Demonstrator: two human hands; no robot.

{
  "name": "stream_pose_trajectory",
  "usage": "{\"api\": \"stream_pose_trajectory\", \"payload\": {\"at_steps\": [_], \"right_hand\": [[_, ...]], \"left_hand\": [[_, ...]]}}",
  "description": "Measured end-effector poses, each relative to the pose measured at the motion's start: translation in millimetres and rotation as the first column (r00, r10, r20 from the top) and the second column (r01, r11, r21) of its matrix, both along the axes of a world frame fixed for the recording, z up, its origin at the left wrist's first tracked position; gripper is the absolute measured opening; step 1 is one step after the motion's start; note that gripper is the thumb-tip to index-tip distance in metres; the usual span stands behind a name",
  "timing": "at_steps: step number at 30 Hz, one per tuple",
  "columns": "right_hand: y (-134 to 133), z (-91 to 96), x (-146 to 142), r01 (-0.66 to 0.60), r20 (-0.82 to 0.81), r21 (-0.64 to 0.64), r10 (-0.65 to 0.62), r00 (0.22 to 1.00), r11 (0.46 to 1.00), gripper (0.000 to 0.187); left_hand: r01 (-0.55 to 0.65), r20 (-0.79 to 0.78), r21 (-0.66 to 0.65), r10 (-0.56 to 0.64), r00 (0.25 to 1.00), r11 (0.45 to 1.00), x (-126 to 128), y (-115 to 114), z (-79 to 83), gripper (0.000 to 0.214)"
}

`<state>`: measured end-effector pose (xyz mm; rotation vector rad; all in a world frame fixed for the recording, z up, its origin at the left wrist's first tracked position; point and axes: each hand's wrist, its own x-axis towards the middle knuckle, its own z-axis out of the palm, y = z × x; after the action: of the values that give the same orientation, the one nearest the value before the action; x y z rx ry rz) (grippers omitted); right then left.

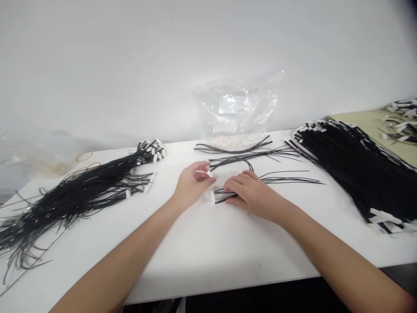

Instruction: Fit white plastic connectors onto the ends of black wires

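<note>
My left hand (pixel 192 182) is near the middle of the white table (pixel 202 248), its fingertips pinched on a small white connector (pixel 203 173). Just right of it my right hand (pixel 249 191) lies palm down, fingers pressed on a small bunch of black wires (pixel 276 179) whose white connector (pixel 212 198) pokes out at its left. The wire tails run to the right from under that hand. More loose black wires (pixel 241 151) lie just beyond both hands.
A big heap of black wires with white connectors (pixel 81 191) lies at the left, and a larger stack (pixel 358 169) at the right. A clear plastic bag (pixel 239 108) stands against the white wall. Rubber bands (pixel 84 156) lie at the far left. A yellowish board (pixel 384 126) holds more wires.
</note>
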<state>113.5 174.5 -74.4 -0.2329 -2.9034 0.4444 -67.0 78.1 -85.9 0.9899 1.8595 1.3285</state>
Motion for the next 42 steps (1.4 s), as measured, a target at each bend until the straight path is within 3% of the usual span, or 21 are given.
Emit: {"api": "stream_pose_trajectory", "payload": {"at_steps": [5, 11, 17, 20, 26, 33, 42], "right_hand": [[-1, -1.4, 1, 0.018, 0.0, 0.082, -0.018, 1.0, 0.997, 0.01], [-2, -5.3, -1, 0.037, -0.044, 0.145, -0.031, 0.999, 0.989, 0.012], [-3, -5.6, -4, 0.085, -0.115, 0.217, -0.061, 0.991, 0.972, 0.009], [-7, -4.6, -6, 0.103, -0.149, 0.261, -0.065, 0.987, 0.96, 0.012], [-15, -7.3, -9, 0.052, -0.113, 0.248, -0.025, 0.993, 0.967, 0.023], [-14, -9.8, -8, 0.102, -0.091, 0.281, -0.079, 0.993, 0.954, 0.025], [-18, -3.3, -7, 0.138, -0.12, 0.138, -0.122, 0.985, 0.981, 0.025]], "left_hand": [[0.071, 0.337, 0.0, -0.067, 0.939, 0.997, 4, -1, 2.3, 0.04], [0.131, 0.464, 0.021, -0.126, 0.877, 0.991, 5, -4, 8.3, 0.037], [0.015, 0.661, 0.122, -0.092, 0.744, 0.992, 21, -4, 9.4, 0.032], [-0.027, 0.689, 0.143, -0.08, 0.72, 0.989, 25, -4, 7.2, 0.033], [0.022, 0.695, 0.181, -0.144, 0.705, 0.983, 19, -4, 5.6, 0.031], [0.003, 0.719, 0.205, -0.152, 0.678, 0.979, 17, -5, 6.6, 0.031], [-0.091, 0.721, 0.269, -0.138, 0.68, 0.959, 16, -6, 8.6, 0.033]]}}
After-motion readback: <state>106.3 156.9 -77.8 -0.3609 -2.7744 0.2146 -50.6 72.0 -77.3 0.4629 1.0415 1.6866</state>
